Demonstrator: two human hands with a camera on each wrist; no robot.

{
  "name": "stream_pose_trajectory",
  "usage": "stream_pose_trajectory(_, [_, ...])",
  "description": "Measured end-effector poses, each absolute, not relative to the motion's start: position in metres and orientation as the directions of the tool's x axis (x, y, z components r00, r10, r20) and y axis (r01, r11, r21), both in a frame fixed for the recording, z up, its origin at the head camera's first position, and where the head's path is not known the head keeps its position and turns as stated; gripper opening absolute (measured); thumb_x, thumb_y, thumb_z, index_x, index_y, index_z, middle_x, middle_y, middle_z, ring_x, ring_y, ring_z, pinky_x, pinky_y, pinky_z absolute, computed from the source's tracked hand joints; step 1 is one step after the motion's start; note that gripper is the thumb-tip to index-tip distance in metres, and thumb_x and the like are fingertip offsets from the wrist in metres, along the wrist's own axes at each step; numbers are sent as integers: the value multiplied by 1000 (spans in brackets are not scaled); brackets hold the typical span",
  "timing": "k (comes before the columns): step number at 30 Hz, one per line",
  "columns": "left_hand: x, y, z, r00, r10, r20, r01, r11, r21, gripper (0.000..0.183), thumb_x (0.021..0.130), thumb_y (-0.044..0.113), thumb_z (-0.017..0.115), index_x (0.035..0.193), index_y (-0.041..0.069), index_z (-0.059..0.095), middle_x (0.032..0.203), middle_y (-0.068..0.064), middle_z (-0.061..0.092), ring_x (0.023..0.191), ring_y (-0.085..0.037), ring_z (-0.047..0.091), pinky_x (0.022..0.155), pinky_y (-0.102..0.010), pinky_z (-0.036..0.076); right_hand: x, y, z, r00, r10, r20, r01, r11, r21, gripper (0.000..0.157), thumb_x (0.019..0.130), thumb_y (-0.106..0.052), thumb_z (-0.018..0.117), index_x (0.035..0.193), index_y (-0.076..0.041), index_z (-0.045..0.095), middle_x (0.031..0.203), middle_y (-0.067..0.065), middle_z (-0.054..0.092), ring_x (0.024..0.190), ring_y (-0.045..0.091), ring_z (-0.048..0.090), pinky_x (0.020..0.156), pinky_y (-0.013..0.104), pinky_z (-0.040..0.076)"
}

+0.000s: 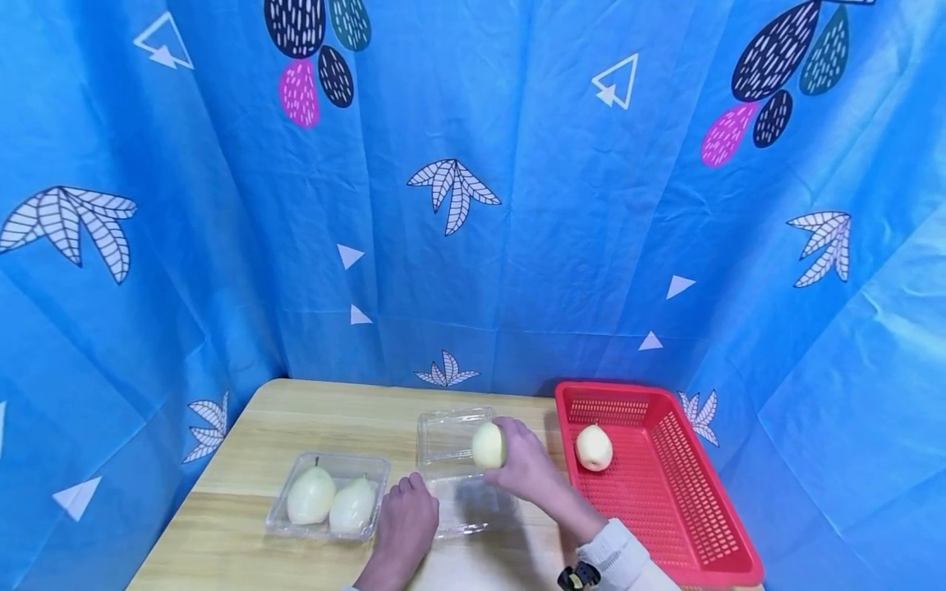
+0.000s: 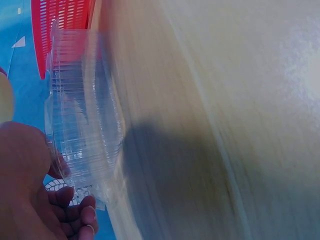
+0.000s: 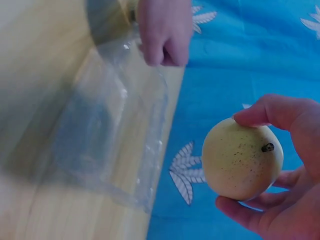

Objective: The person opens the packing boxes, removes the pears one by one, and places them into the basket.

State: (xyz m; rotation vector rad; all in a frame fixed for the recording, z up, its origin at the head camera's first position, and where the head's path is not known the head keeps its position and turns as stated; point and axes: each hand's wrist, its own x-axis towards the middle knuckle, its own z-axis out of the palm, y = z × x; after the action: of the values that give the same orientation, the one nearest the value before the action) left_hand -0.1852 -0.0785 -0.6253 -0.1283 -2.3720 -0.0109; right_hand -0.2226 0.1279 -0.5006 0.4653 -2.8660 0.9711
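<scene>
A pale yellow pear (image 1: 488,446) is gripped in my right hand (image 1: 528,464), held above an open clear plastic clamshell box (image 1: 473,507). In the right wrist view, thumb and fingers wrap the speckled pear (image 3: 237,160), its dark stem showing. My left hand (image 1: 408,521) is at the box's left edge; the left wrist view shows its thumb on the rim of the clear box (image 2: 82,115) and the fingers curled beneath. The box's lid (image 1: 443,435) lies folded back on the far side. No pear shows inside the box.
At left, another clear box (image 1: 277,521) holds two pears (image 1: 310,495). A red plastic basket (image 1: 658,509) on the right contains one pear (image 1: 594,448). The wooden table (image 1: 222,525) backs onto a blue patterned curtain (image 1: 547,246).
</scene>
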Motion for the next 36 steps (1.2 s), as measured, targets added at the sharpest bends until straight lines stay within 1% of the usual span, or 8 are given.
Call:
stream_pose_trajectory(6, [-186, -79, -624, -700, 106, 706, 103, 994, -47, 31, 73, 19, 76, 71, 5, 49, 59, 2, 30, 48, -14, 36, 44, -26, 25, -231, 147, -491, -956, -194, 220, -287, 775, -564, 82, 62, -13, 89, 137, -2, 56, 129, 22, 66, 109, 36, 68, 86, 52, 59])
stream_pose_trajectory(11, [-186, -78, -624, -727, 102, 679, 99, 994, -44, 28, 76, 18, 73, 72, 4, 49, 59, 1, 32, 49, -14, 36, 44, -27, 27, -235, 163, -482, -968, -133, 212, -232, 791, -566, 83, 63, -14, 88, 139, -4, 55, 127, 20, 67, 108, 35, 68, 85, 53, 59])
stream_pose_trajectory(17, [-186, -77, -625, -761, 89, 643, 88, 996, -33, 27, 78, 19, 71, 73, 4, 49, 59, -1, 37, 49, -16, 39, 44, -31, 32, -240, 178, -474, -976, -83, 200, -188, 784, -592, 83, 65, -14, 87, 140, -4, 53, 129, 18, 65, 108, 34, 66, 86, 54, 59])
stream_pose_trajectory(23, [-187, -77, -627, -761, 70, 645, 90, 996, -2, 29, 76, 19, 73, 74, 4, 48, 59, -2, 41, 49, -18, 41, 44, -34, 33, -243, 190, -472, -975, -57, 213, -173, 797, -579, 82, 65, -15, 86, 139, -4, 53, 128, 19, 65, 110, 36, 66, 88, 56, 58])
stream_pose_trajectory(27, [-187, -77, -626, -754, 67, 653, 96, 995, 8, 30, 75, 19, 74, 73, 5, 48, 59, -2, 39, 49, -17, 40, 44, -33, 32, -245, 197, -471, -975, -28, 221, -156, 795, -586, 81, 67, -14, 86, 140, -3, 53, 129, 20, 64, 111, 37, 65, 89, 58, 58])
stream_pose_trajectory(32, [-185, -78, -624, -772, 65, 632, 96, 995, 15, 29, 77, 18, 73, 73, 5, 48, 60, -1, 36, 50, -16, 38, 45, -32, 31, -250, 210, -472, -974, 1, 226, -135, 797, -588, 79, 70, -15, 85, 141, -2, 51, 132, 23, 62, 116, 41, 62, 94, 63, 54])
stream_pose_trajectory(36, [-185, -78, -622, -756, 80, 650, 100, 995, -6, 30, 76, 17, 75, 72, 5, 48, 60, 1, 32, 49, -15, 37, 45, -29, 29, -256, 222, -473, -980, 42, 196, -88, 788, -609, 81, 71, -16, 85, 142, -4, 49, 134, 24, 60, 117, 42, 60, 95, 64, 51])
